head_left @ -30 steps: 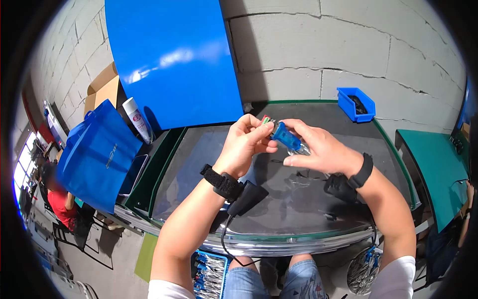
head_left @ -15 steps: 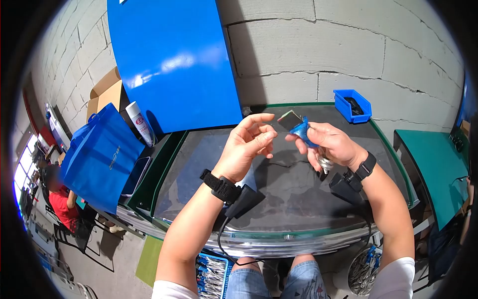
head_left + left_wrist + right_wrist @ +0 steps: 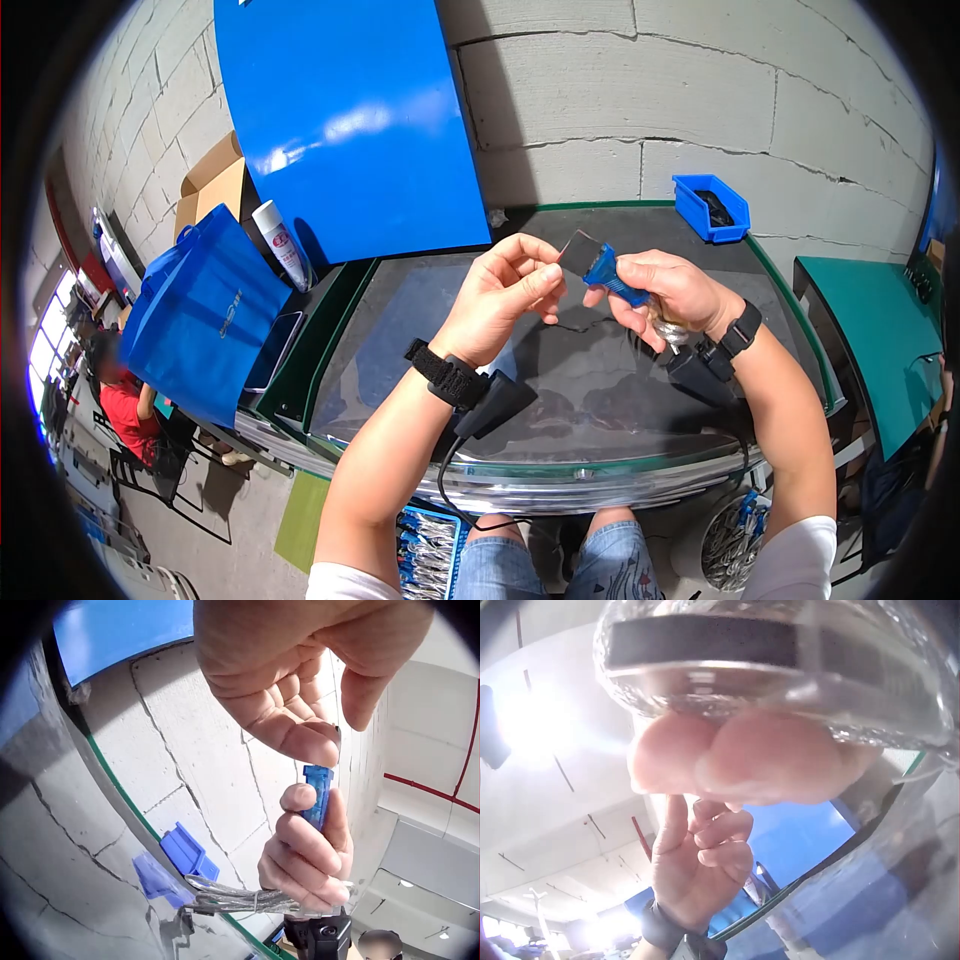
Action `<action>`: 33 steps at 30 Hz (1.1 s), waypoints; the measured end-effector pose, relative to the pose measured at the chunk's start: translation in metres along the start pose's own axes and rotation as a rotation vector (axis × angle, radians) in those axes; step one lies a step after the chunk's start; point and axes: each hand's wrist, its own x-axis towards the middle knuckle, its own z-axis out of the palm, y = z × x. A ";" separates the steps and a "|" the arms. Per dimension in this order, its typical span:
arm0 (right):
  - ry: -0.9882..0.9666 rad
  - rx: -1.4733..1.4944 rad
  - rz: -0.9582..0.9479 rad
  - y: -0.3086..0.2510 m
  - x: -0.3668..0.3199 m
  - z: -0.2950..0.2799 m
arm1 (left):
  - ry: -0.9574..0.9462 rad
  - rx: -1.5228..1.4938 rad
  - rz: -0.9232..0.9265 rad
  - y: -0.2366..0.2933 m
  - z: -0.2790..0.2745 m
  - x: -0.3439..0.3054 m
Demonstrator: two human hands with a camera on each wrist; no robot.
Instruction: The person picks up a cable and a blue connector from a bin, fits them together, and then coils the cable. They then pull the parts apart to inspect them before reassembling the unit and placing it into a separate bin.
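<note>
My right hand [image 3: 678, 290] grips a translucent blue cable connector [image 3: 617, 276] between thumb and fingers. A coiled clear-jacketed cable [image 3: 247, 898], bundled with a tie, hangs from that hand. From the connector's end a dark, flat, thin-edged rectangular piece [image 3: 582, 252] sticks out toward my left hand [image 3: 500, 300]. The left fingers are loosely bent, their tips right at the piece's edge; in the left wrist view thumb and index finger stand apart. Wrapping and cable close to the lens fill the top of the right wrist view.
A dark-topped table [image 3: 420, 420] lies under both hands. At its back right stands a blue bin [image 3: 735, 225] with black parts. A blue bag [image 3: 205, 315] and spray can [image 3: 278, 245] stand left. Below are a crate of cables [image 3: 428, 560] and a bucket of cables [image 3: 735, 540].
The right hand has drawn the connector away from the left hand and turned it, so the dark flat piece now shows. The left fingertips came off it, then moved back to its edge.
</note>
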 end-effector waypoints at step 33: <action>0.596 -1.306 -0.906 0.014 0.012 0.019 | 0.022 0.032 0.042 0.004 -0.001 0.000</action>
